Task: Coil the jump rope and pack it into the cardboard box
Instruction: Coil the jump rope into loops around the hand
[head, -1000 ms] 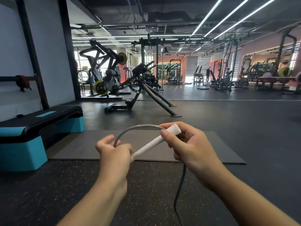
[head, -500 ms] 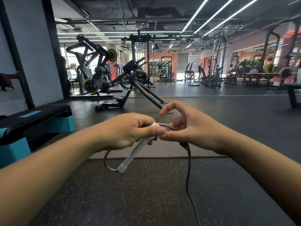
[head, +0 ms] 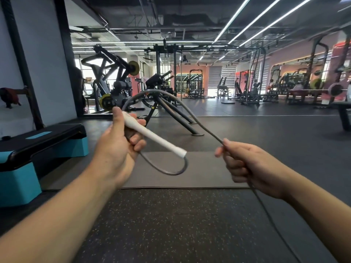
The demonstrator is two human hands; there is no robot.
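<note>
Gym floor. Left hand clamped on handle, right hand pinched rope beside handle; one loop formed, box unseen.

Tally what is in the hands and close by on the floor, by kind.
Hands: 2, left hand, right hand
Rope handle: 1
Rope cord: 1
Floor mat: 1
Step platform: 1
Total: 6
</note>
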